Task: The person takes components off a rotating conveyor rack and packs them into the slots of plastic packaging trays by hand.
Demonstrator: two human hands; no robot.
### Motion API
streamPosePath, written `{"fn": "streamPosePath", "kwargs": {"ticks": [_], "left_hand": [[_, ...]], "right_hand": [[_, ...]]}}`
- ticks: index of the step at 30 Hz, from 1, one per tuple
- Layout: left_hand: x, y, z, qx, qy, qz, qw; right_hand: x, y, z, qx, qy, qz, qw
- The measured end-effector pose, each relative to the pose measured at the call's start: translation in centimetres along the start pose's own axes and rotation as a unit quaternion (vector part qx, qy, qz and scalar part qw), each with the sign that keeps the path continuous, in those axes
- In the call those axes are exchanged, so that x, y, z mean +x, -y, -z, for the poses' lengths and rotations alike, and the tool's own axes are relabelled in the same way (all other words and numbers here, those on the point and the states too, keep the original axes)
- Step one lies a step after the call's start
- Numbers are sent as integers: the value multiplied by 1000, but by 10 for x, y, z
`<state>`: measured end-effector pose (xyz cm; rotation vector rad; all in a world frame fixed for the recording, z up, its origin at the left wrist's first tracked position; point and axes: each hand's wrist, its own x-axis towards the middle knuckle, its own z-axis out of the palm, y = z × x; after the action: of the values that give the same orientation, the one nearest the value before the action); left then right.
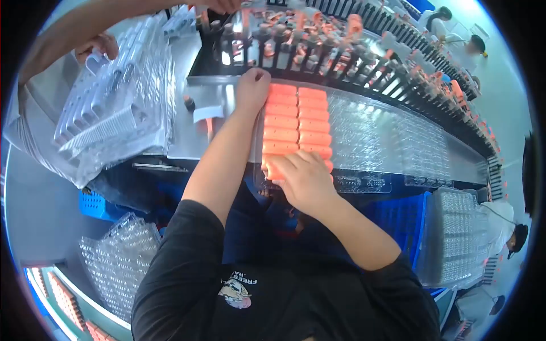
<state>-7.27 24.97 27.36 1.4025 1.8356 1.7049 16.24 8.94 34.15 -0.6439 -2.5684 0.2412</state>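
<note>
The block of orange cylinders lay straight in front of you in two columns, reaching from near the black rack to the near edge of the desk, probably so that every row came within easy reach. Your left hand was curled beside the far corner, likely as a steadying point; I could not tell whether its grip held anything. Your right hand arched over the near end, fingers above and thumb low, its grip apparently pinching an end cylinder, perhaps to hold it in line.

The desk was shiny metal, with flat clear trays to the block's right and a small dark piece to its left. Around you, people in pale clothes worked along the right; a blue crate stood below the desk, and a co-worker's hand touched a white ribbed stack.
</note>
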Motion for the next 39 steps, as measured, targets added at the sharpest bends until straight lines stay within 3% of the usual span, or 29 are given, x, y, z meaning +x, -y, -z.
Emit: {"fn": "streamPosePath", "kwargs": {"ticks": [3, 7, 10, 13, 26, 29, 32, 33, 34, 35, 37, 39], "left_hand": [[3, 6, -3, 4, 0, -4, 1000], [1, 6, -2, 7, 11, 8, 1000], [2, 3, -2, 7, 6, 8, 1000], [3, 6, -2, -2, 9, 7, 1000], [3, 4, -3, 9, 36, 19, 999], [-2, -7, 0, 7, 30, 23, 999], [6, 10, -4, -21, 37, 22, 999], [7, 12, -5, -25, 38, 27, 999], [8, 14, -7, -27, 38, 32, 998], [10, 21, -9, -34, 46, 22, 998], [6, 9, -6, -9, 38, 22, 999], [3, -1, -5, -6, 26, 25, 999]], "right_hand": [[-2, -2, -5, 75, -19, -8, 997], [-2, 0, 2, 78, 16, -18, 997], [0, 3, 16, 123, 85, -94, 984], [-3, 6, -2, 6, 4, -36, 999], [-30, 3, -18, 15, -103, -3, 995], [-19, -23, 36, 13, -176, 34, 984], [31, -95, 115, -60, -382, 38, 921], [51, -126, 144, 1, -380, -18, 925], [71, -147, 174, -95, -389, -42, 915], [92, -200, 195, -142, -366, -12, 920], [120, -259, 231, -189, -180, -72, 963], [136, -272, 252, -181, 56, -164, 968]]}}
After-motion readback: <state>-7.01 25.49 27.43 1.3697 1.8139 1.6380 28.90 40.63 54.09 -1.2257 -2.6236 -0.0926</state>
